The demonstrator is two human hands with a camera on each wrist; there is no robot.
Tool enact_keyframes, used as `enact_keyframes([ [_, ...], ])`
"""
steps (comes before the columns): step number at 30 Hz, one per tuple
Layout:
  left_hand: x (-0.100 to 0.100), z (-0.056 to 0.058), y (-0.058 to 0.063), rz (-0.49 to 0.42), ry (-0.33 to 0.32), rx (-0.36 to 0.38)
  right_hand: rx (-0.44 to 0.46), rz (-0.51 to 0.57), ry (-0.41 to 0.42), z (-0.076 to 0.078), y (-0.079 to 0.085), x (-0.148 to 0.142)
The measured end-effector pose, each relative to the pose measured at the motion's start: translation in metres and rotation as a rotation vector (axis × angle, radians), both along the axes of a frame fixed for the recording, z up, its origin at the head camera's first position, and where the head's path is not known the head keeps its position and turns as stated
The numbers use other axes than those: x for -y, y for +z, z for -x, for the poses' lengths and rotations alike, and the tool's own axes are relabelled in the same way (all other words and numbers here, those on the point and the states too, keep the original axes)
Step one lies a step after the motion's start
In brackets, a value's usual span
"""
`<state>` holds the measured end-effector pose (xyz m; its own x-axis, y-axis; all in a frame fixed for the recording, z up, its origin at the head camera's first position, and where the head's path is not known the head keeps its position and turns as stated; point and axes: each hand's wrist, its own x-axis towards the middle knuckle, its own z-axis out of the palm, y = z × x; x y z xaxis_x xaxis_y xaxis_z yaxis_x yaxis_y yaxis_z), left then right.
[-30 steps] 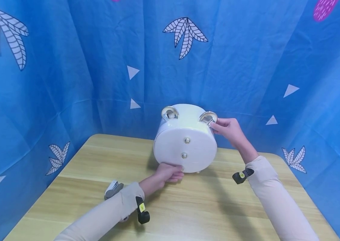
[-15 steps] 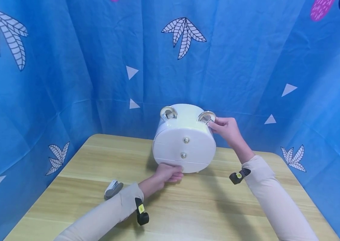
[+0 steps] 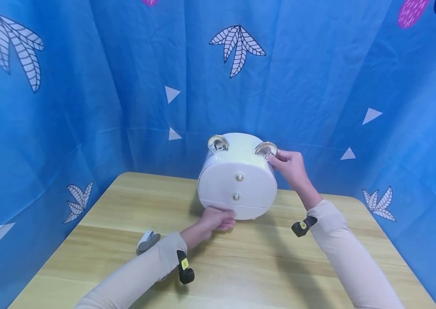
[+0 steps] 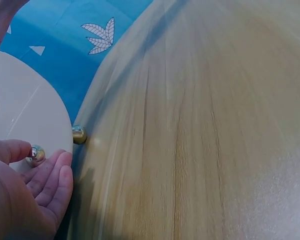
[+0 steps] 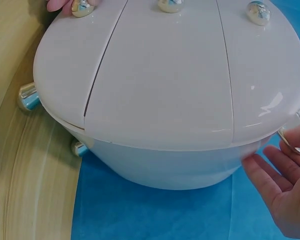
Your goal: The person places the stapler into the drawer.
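A white oval drawer box [image 3: 218,184] with three drawers, gold knobs and two gold-rimmed ears stands on small gold feet near the table's back edge. My left hand [image 3: 214,218] is at its lower front, the thumb on the bottom drawer's knob [image 4: 37,155] and the other fingers curled beneath it. At the box's upper right, my right hand [image 3: 291,166] grips the right ear [image 3: 266,149] between thumb and fingers. In the right wrist view the bottom drawer [image 5: 70,65] shows a thin dark seam against the middle drawer [image 5: 160,75].
A grey and white stapler [image 3: 148,241] lies on the wooden table [image 3: 248,266], left of the box and partly behind the left forearm. A blue patterned curtain [image 3: 302,86] hangs close behind the table and along its sides.
The seam above the bottom drawer shows more plainly than a second ago. Both hands keep their places on the knob and the ear, while the head view shifts slightly.
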<state>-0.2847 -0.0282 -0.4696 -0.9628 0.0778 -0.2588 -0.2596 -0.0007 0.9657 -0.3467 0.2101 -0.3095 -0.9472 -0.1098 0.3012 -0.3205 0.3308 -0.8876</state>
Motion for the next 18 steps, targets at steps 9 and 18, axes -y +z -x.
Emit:
enact_keyframes([
  [9, -0.003, -0.011, 0.002, 0.013, 0.017, -0.005, -0.014, -0.010, -0.025, -0.001, 0.000, 0.001],
  [18, -0.002, -0.036, 0.002, 0.043, -0.021, -0.039, -0.003, -0.033, -0.029, 0.000, -0.001, 0.000],
])
